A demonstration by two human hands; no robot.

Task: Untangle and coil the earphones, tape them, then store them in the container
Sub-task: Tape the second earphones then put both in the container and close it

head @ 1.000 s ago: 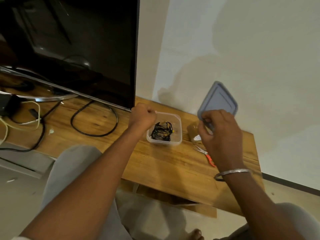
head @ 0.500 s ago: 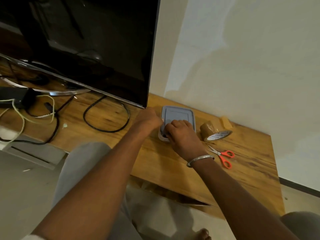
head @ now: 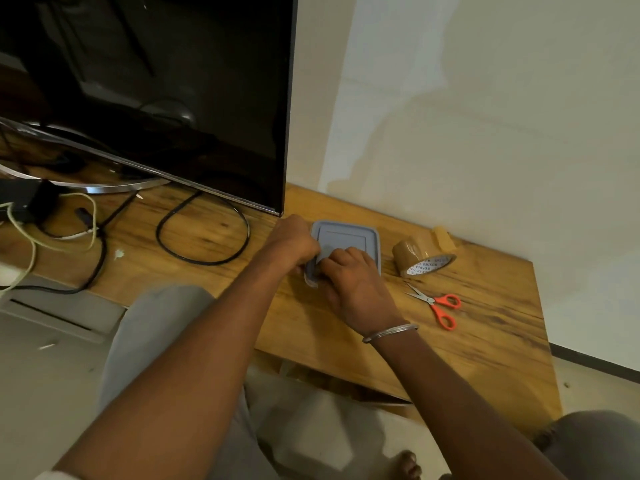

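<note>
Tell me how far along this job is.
Nearly done. The grey lid sits on the container, hiding its contents; the tape roll and scissors lie aside. In hand: the left hand holds the container while the right hand grips the lid's near corner. Left, probably: snapping that corner shut.

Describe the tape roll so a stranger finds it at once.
On the wooden table, right of the black TV, look beside the grey-lidded container. The tape roll sits there, behind the orange-handled scissors. It alone is a brown ring with printed white core.

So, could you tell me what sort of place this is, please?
Probably a home living room: a television stands on a low wooden table against a plain wall, with cables beside it.
</note>
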